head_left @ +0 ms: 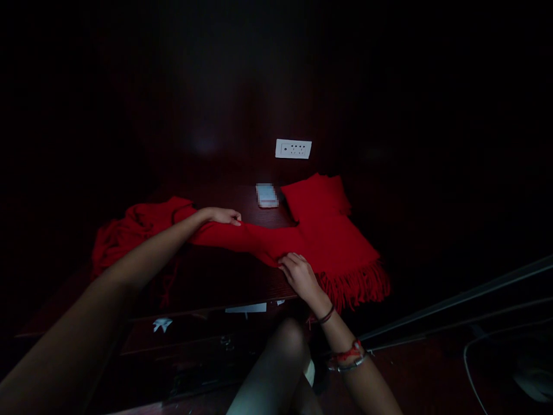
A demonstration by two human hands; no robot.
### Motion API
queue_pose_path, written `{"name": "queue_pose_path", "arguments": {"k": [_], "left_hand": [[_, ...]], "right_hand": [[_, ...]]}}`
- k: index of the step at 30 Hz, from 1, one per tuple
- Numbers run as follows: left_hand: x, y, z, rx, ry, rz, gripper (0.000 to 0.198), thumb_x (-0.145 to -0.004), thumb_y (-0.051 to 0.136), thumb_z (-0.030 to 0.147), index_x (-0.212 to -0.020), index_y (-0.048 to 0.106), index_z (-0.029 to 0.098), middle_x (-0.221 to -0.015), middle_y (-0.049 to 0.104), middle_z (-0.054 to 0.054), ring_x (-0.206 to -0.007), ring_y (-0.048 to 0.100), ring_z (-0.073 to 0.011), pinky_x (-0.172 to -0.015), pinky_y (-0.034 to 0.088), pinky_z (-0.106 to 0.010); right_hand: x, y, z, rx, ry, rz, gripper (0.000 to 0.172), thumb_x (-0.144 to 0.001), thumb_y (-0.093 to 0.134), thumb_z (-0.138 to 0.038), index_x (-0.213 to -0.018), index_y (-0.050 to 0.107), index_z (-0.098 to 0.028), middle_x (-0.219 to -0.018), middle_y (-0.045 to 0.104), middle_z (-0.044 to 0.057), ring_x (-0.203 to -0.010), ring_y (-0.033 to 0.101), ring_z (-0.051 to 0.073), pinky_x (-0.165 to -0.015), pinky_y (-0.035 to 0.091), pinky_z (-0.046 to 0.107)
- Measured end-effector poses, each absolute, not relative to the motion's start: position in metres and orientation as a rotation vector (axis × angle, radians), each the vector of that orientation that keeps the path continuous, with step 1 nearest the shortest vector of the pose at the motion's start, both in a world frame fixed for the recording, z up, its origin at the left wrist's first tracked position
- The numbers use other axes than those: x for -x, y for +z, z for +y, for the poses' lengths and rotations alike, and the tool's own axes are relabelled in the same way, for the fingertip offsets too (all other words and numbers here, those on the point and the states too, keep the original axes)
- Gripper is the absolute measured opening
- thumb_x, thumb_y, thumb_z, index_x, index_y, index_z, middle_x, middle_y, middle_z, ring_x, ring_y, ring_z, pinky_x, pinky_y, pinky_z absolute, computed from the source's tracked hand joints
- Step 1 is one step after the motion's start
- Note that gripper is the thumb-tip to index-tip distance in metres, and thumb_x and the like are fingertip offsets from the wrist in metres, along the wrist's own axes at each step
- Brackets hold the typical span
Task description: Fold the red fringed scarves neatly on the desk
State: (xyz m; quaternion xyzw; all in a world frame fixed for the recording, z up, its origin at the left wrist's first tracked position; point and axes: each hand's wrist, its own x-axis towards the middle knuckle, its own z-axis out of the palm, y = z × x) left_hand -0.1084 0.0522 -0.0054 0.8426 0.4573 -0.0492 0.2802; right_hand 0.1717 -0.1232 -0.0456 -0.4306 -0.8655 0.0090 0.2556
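A long red scarf with fringed ends lies across a dark wooden surface. Its right part is folded over itself, the fringe hanging toward me, while the left part is bunched in a loose heap. My left hand pinches the far edge of the narrow middle stretch, fingers closed on the cloth. Nearer to me, my right hand grips the near edge beside the folded part, with thumb and fingers pressed together. Bracelets circle my right wrist and forearm.
A small pale blurred item lies behind the scarf. On the dark back wall is a white socket panel. Below the front edge are a crumpled white scrap and a pale strip. My knee is close beneath.
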Motion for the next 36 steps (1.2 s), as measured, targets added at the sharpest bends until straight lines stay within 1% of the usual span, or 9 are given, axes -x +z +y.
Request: {"name": "queue_pose_path", "arguments": {"k": [4, 7, 11, 14, 17, 21, 28, 33, 36], "left_hand": [[0.115, -0.002, 0.062, -2.426, -0.255, 1.355, 0.019, -0.069, 0.049, 0.033, -0.075, 0.053, 0.015, -0.072, 0.056, -0.001, -0.066, 0.049, -0.0119, -0.059, 0.035, -0.019], [0.114, 0.008, 0.045, -2.672, -0.089, 1.495, 0.018, -0.073, 0.048, 0.028, -0.086, 0.054, 0.017, -0.083, 0.057, -0.003, -0.074, 0.051, -0.0135, -0.064, 0.036, -0.020], [0.085, 0.011, -0.029, -2.937, 0.402, 1.290, 0.026, -0.083, 0.036, 0.034, -0.096, 0.050, 0.017, -0.093, 0.052, -0.005, -0.085, 0.049, -0.0143, -0.076, 0.036, -0.024], [0.057, -0.004, -0.087, -3.106, 0.328, 1.049, 0.032, -0.080, 0.043, 0.041, -0.101, 0.049, 0.018, -0.101, 0.050, -0.006, -0.089, 0.048, -0.0177, -0.078, 0.037, -0.028], [0.044, -0.025, -0.109, -3.199, 0.306, 1.152, 0.024, -0.082, 0.042, 0.028, -0.102, 0.050, 0.017, -0.099, 0.053, -0.007, -0.089, 0.049, -0.0194, -0.077, 0.038, -0.032], [0.065, -0.034, -0.092, -3.188, 0.302, 1.387, 0.025, -0.081, 0.038, 0.014, -0.103, 0.050, 0.016, -0.097, 0.055, -0.009, -0.090, 0.051, -0.0198, -0.077, 0.039, -0.032], [0.122, 0.018, -0.056, -3.043, 0.386, 1.496, 0.031, -0.080, 0.033, 0.015, -0.109, 0.044, 0.014, -0.103, 0.053, -0.009, -0.092, 0.051, -0.0171, -0.080, 0.038, -0.026], [0.142, 0.040, -0.046, -2.976, 0.169, 1.719, 0.033, -0.075, 0.035, 0.010, -0.104, 0.048, 0.017, -0.098, 0.054, -0.008, -0.089, 0.051, -0.0198, -0.076, 0.038, -0.028], [0.174, 0.048, -0.050, -2.973, 0.041, 1.848, 0.036, -0.070, 0.038, 0.007, -0.105, 0.047, 0.014, -0.100, 0.053, -0.008, -0.092, 0.049, -0.0188, -0.079, 0.035, -0.026]], "right_hand": [[-0.177, -0.048, -0.123, 1.157, 0.089, -2.308, 0.012, -0.081, 0.044, -0.019, -0.082, 0.056, -0.018, -0.077, 0.055, 0.004, -0.076, 0.049, 0.015, -0.070, 0.038, 0.026], [-0.183, -0.048, -0.126, 1.138, 0.113, -2.326, 0.013, -0.082, 0.044, -0.020, -0.081, 0.056, -0.018, -0.078, 0.055, 0.004, -0.076, 0.049, 0.015, -0.071, 0.038, 0.027], [-0.183, -0.048, -0.130, 1.141, 0.105, -2.344, 0.012, -0.081, 0.045, -0.022, -0.084, 0.056, -0.018, -0.081, 0.056, 0.004, -0.080, 0.049, 0.016, -0.073, 0.037, 0.029], [-0.179, -0.047, -0.132, 1.117, 0.075, -2.359, 0.017, -0.081, 0.045, -0.024, -0.093, 0.056, -0.019, -0.084, 0.056, 0.005, -0.083, 0.048, 0.017, -0.075, 0.037, 0.030], [-0.176, -0.048, -0.133, 1.105, 0.053, -2.363, 0.017, -0.082, 0.043, -0.024, -0.091, 0.058, -0.019, -0.082, 0.057, 0.005, -0.080, 0.048, 0.017, -0.073, 0.037, 0.030], [-0.176, -0.052, -0.130, 1.124, 0.088, -2.284, 0.017, -0.082, 0.043, -0.022, -0.083, 0.059, -0.018, -0.078, 0.057, 0.005, -0.076, 0.049, 0.016, -0.071, 0.037, 0.029], [-0.178, -0.053, -0.127, 1.116, 0.153, -2.287, 0.014, -0.082, 0.044, -0.022, -0.080, 0.057, -0.017, -0.077, 0.056, 0.005, -0.076, 0.050, 0.016, -0.070, 0.039, 0.028], [-0.179, -0.053, -0.129, 1.125, 0.175, -2.249, 0.013, -0.081, 0.044, -0.022, -0.081, 0.056, -0.017, -0.078, 0.056, 0.004, -0.076, 0.050, 0.016, -0.070, 0.039, 0.028], [-0.179, -0.053, -0.130, 1.125, 0.176, -2.249, 0.012, -0.081, 0.044, -0.022, -0.081, 0.056, -0.018, -0.078, 0.055, 0.004, -0.076, 0.050, 0.016, -0.071, 0.039, 0.028]]}}
